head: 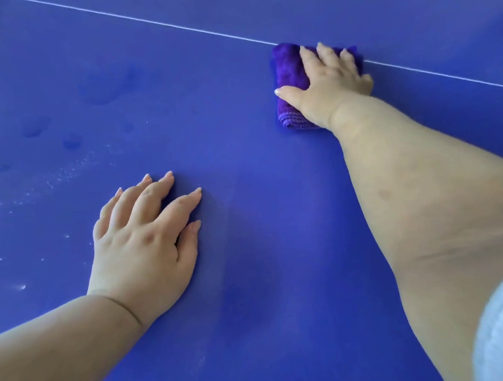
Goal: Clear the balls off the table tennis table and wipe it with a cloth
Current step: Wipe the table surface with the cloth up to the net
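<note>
Purple folded cloth, wiping step in hand; no balls in view on the blue surface.

Item: microfibre-type cloth, deep purple, folded to a thick pad with a ribbed lighter hem at its near end; it lies flat on the surface, its far end touching the white centre line. Right hand presses on it, fingers spread fairly straight over the top and thumb laid along its left side, so the grip is apart rather than clamped round it. Left hand rests palm down on bare surface, fingers straight and spread, holding nothing. Pale dusty specks and faint smudges lie at left, apparently unwiped. The next move likely calls for steady downward pressure while drawing the cloth toward those marks.
</note>
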Demonstrator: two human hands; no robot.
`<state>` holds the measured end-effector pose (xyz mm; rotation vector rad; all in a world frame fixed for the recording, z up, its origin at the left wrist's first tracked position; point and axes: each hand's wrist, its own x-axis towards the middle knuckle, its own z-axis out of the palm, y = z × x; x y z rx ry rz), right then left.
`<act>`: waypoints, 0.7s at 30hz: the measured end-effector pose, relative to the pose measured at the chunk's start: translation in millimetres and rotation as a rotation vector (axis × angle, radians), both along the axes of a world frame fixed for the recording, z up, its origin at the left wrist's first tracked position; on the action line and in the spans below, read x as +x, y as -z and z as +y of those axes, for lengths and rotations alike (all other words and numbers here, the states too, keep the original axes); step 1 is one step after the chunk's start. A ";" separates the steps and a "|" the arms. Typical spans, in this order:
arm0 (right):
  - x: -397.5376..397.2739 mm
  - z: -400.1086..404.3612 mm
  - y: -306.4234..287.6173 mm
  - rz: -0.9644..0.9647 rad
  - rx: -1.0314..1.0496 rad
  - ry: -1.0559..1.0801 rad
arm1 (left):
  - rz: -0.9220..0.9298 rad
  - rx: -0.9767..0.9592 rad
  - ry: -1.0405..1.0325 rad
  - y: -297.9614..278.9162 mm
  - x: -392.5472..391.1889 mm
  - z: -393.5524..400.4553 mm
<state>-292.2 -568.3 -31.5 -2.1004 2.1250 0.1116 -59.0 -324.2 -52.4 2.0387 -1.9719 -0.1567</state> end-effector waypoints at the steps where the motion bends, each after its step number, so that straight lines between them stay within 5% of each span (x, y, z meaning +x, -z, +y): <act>1: 10.6 -3.4 -0.6 -0.004 0.004 -0.043 | -0.004 -0.002 -0.002 0.1 0.1 -0.1; 7: 50.1 54.3 -5.2 -0.025 0.013 -0.311 | -0.023 0.040 -0.017 -4.5 -3.2 -0.9; 12: 2.8 140.2 -1.0 -0.062 -0.038 -0.481 | -0.023 0.052 -0.023 -6.4 -4.3 1.3; 21: -68.6 49.2 -0.4 0.003 -0.046 -0.118 | -0.029 0.033 0.020 -0.6 -1.8 -1.4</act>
